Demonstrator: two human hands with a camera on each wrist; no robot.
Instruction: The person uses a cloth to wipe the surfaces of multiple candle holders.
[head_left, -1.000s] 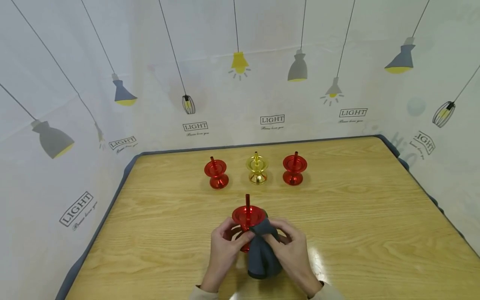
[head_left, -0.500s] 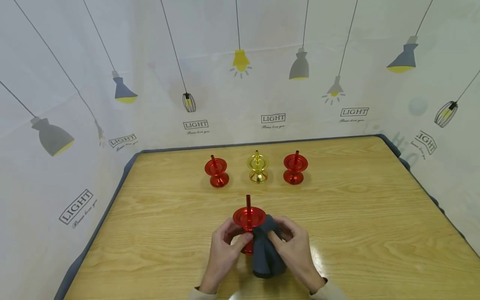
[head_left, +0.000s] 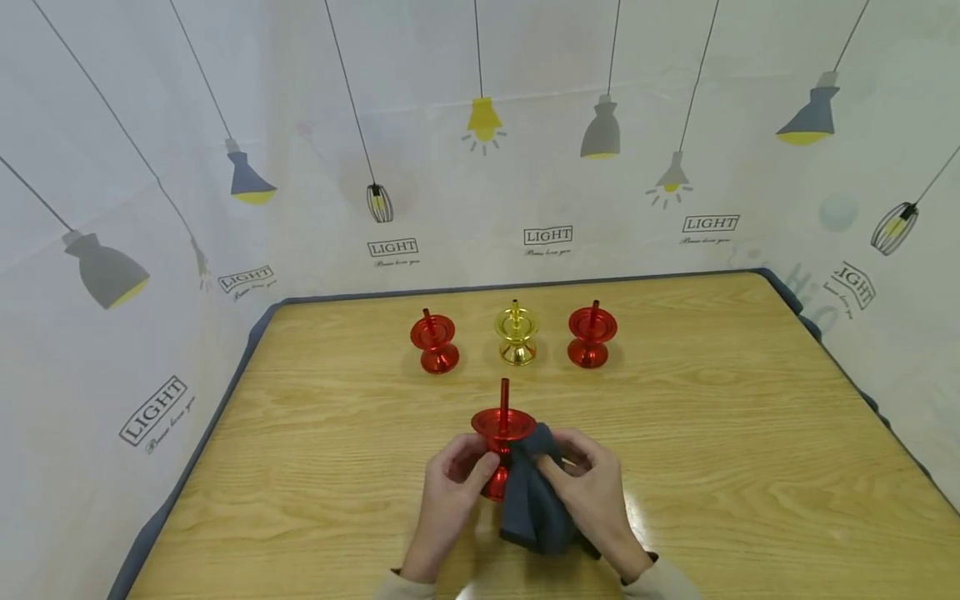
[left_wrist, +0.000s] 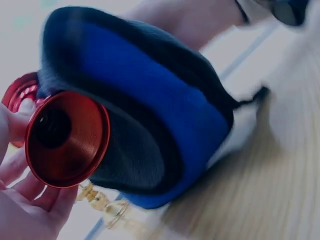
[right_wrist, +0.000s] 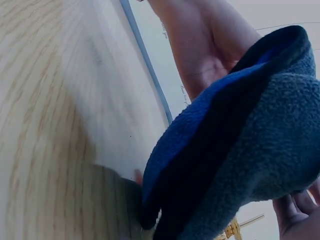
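Note:
A shiny red candle holder [head_left: 495, 425] with a wide dish and an upright stem is held above the table near its front. My left hand [head_left: 452, 487] grips its waist from the left, and the hollow underside of its base [left_wrist: 82, 145] shows in the left wrist view. My right hand [head_left: 592, 487] pinches a dark blue-grey cloth [head_left: 536, 508] against the holder's right side. The cloth hangs down in folds, with brighter blue inside [left_wrist: 150, 85] in the left wrist view. It hides part of the holder and some right-hand fingers.
Behind the hands stand a red candle holder [head_left: 438, 358], a gold one [head_left: 517, 353] and another red one [head_left: 588, 353], in a row on the wooden table [head_left: 750, 417]. A curtain [head_left: 645, 50] printed with lamps surrounds the table's far edge and sides.
The held candle holder has shifted slightly right and up. The right hand has moved the cloth along its side, and the cloth's folds hang differently. The row behind stays put.

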